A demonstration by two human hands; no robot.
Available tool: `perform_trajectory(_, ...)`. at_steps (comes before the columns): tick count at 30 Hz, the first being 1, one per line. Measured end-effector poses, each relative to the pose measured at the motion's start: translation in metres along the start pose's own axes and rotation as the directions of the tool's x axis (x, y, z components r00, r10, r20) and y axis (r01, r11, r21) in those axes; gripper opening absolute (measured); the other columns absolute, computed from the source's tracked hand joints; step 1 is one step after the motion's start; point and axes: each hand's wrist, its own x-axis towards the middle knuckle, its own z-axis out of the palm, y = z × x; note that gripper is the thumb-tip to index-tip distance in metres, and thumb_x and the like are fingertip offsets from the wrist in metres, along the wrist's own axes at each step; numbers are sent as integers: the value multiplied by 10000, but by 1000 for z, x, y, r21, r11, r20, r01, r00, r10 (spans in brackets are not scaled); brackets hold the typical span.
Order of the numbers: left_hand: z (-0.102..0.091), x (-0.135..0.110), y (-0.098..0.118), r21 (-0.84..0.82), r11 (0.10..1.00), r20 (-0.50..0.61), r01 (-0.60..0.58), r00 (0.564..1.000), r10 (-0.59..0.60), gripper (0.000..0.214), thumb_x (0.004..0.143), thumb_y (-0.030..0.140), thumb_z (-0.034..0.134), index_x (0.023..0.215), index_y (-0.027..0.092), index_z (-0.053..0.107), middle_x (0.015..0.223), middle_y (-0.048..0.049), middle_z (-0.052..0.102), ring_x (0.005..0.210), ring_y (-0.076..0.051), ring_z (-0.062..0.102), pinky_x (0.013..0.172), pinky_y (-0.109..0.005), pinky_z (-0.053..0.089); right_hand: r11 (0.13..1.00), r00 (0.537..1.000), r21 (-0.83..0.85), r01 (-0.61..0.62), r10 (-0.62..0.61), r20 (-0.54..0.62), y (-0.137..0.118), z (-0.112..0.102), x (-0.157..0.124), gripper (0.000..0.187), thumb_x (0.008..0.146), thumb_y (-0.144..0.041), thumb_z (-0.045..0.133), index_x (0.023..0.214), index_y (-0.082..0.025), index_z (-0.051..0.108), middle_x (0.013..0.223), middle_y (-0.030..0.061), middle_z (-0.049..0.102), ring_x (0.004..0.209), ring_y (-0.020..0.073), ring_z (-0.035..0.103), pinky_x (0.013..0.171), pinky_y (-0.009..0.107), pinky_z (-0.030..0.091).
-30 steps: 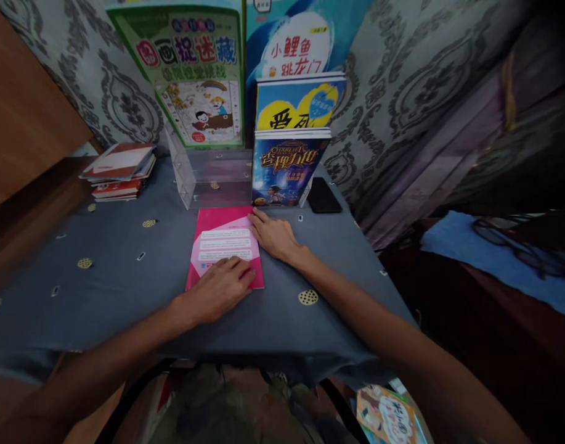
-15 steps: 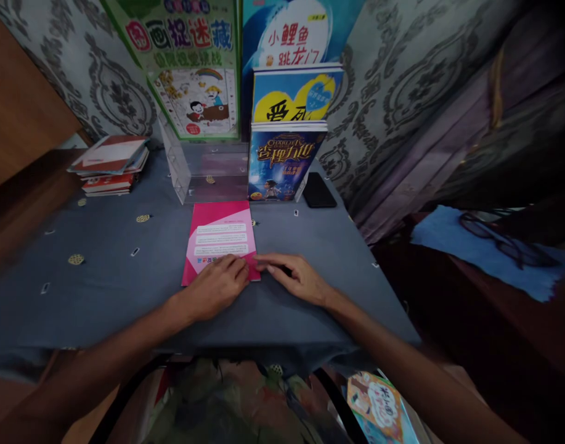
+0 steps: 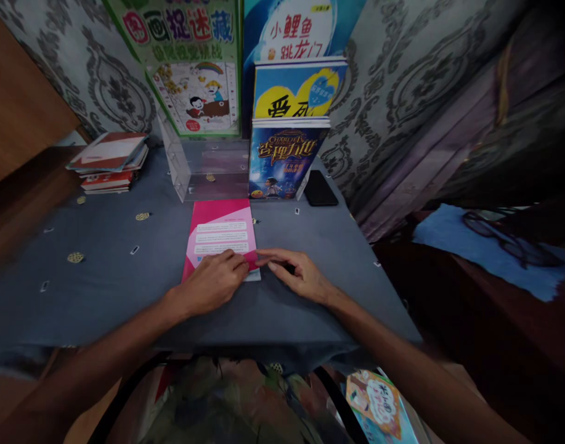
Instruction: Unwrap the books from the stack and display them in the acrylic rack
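Here, left hand (image 3: 216,277) curls over the pink book (image 3: 217,213), grip unclear; right hand (image 3: 303,274) points inward, fingers slightly parted.

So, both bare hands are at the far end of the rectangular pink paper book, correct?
Not the far end: the head view shows the bare left hand and right hand at the near end of the rectangular pink paper book.

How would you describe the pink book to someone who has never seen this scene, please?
On the cloth-covered table, find the clear stand holding upright books. Just in front of it lies the pink book, the left hand over its near edge and the right hand by its near right corner. Unlike the upright books, it lies down, its pink front crossed by pale text boxes.
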Motion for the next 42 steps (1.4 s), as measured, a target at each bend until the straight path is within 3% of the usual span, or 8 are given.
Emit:
perform_trajectory(13,-11,2,-2,-80,996,64,43,997,-38,311,1002,167,353,1135,164,634,1178,-118,644,1082,-256,565,774,-362,520,1000,1000,14,15,-15,-2,1,0,0,386,955,-329,491,1290,-207,636,1065,79,766,861,179,699,776,325,557)
perform_trajectory(18,-7,1,1,-56,998,29,21,999,-19,284,1015,197,369,1075,164,645,1142,-109,646,1061,-241,570,783,-347,524,995,999,-91,47,-48,-12,2,1,-4,337,956,-340,497,1173,-188,704,988,75,777,827,189,707,750,317,556)
perform_trajectory(23,3,-1,4,-65,998,-49,18,999,-21,312,1034,280,373,1069,143,652,1123,-126,652,1058,-242,583,817,-365,536,906,964,-330,264,-255,72,1,7,-9,315,970,-295,473,1138,-198,721,828,66,769,705,182,687,720,323,541)
perform_trajectory(25,5,-1,-3,-103,995,-87,-9,996,0,305,1034,290,385,1095,164,656,1155,-109,661,1077,-225,592,871,-367,532,832,934,-429,352,-341,105,-2,10,-11,304,974,-259,464,1139,-205,714,836,72,765,741,192,693,745,340,537)
perform_trajectory(28,7,-4,-30,-148,989,-129,-7,992,-13,290,1026,282,411,1153,203,659,1242,-82,660,1160,-206,590,1002,-382,492,745,922,-555,369,-371,114,-8,15,-17,289,991,-231,450,1132,-206,701,826,70,754,746,195,688,723,340,528)
perform_trajectory(34,27,-18,-85,-165,966,-159,200,961,-226,430,1030,303,359,1405,169,520,1502,-133,498,1397,-233,451,1169,-454,355,644,919,-684,343,-380,102,-11,22,-29,295,998,-196,428,1167,-186,669,861,67,760,772,212,673,708,359,530)
perform_trajectory(42,48,-27,-79,-210,946,-192,248,938,-289,469,1042,310,309,1476,193,445,1574,-99,413,1478,-216,334,1199,-465,304,704,935,-635,317,-343,86,-5,24,-27,299,1001,-222,421,1149,-202,680,873,73,755,795,204,678,755,366,543)
